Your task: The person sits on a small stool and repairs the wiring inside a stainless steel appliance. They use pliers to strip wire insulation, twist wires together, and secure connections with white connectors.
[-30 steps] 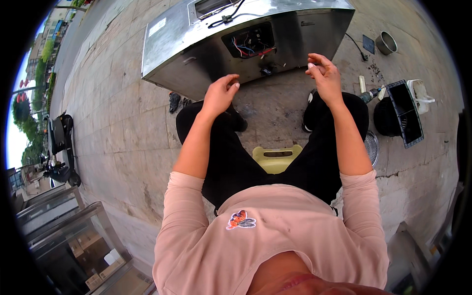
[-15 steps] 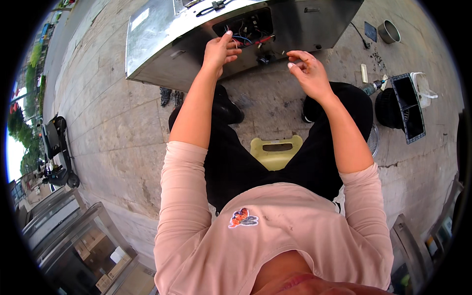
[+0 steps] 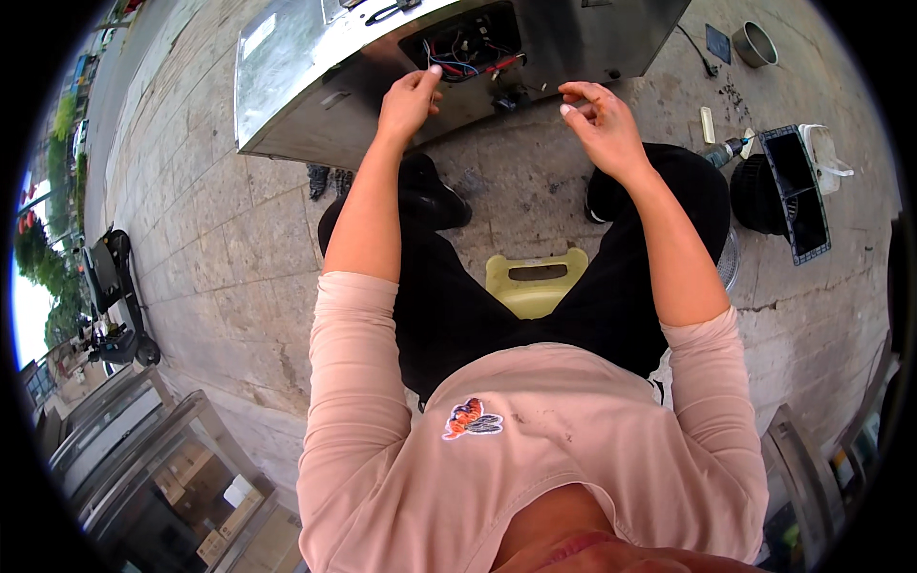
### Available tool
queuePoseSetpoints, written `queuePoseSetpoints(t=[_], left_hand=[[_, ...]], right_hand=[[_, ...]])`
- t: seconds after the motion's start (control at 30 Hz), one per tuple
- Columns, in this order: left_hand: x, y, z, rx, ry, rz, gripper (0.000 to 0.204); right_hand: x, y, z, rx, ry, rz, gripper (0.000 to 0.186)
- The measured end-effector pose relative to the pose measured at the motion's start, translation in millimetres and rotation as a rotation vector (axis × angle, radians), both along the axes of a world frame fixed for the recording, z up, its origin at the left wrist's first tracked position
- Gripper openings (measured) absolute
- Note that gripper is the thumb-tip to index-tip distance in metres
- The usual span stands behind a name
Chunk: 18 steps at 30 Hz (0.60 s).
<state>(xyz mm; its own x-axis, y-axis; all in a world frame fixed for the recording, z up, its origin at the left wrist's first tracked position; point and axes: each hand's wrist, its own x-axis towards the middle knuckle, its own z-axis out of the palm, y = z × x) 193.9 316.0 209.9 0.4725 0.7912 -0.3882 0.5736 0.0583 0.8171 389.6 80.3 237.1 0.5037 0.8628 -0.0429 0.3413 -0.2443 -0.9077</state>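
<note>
Now bringing left hand (image 3: 409, 105) up to wires (image 3: 466, 68) at its fingertips, within reach, pinching or not, cannot tell; curling right hand (image 3: 606, 126) loosely, seemingly empty

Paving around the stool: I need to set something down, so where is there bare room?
Free: the broad paving between the scooter and left forearm, and a smaller patch below the divided black tray. Crowded: right of the steel cabinet, from the metal pot past the drill to that tray.
</note>
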Motion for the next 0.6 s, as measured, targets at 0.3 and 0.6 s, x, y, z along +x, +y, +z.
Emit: queuePoseSetpoints(t=[0.3, 0.6], left_hand=[[8.2, -3.2, -30.6, -0.139, -0.055, 0.170, 0.041], [30.1, 14.4, -58.2, -0.078, -0.062, 0.367, 0.051]], right_hand=[[7.8, -3.9, -4.1, -0.031, -0.039, -0.049, 0.032], [14.8, -6.1, -15.0, 0.057, 0.061, -0.134, 0.035]])
